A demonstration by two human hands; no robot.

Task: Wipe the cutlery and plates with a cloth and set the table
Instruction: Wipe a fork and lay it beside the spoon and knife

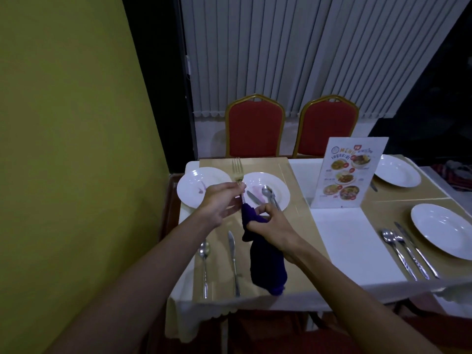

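Note:
My left hand (221, 203) pinches a fork (237, 172) just below its tines and holds it upright over the table. My right hand (268, 226) grips a dark purple cloth (265, 261) wrapped round the fork's handle; the rest of the cloth hangs down. Behind the hands stand two white plates, one at the far left (196, 185) with a purple smear, one (275, 187) carrying a spoon (268, 194) and a knife (252, 198). A spoon (204, 267) and a knife (233, 261) lie on the tan placemat (217, 284) near me.
A standing menu card (350, 172) rises at the table's middle. On the right are two more white plates (397, 173) (443, 229), the nearer with cutlery (408, 251) beside it. Two red chairs (255, 126) (328, 126) stand behind the table. A yellow wall (76, 123) runs along the left.

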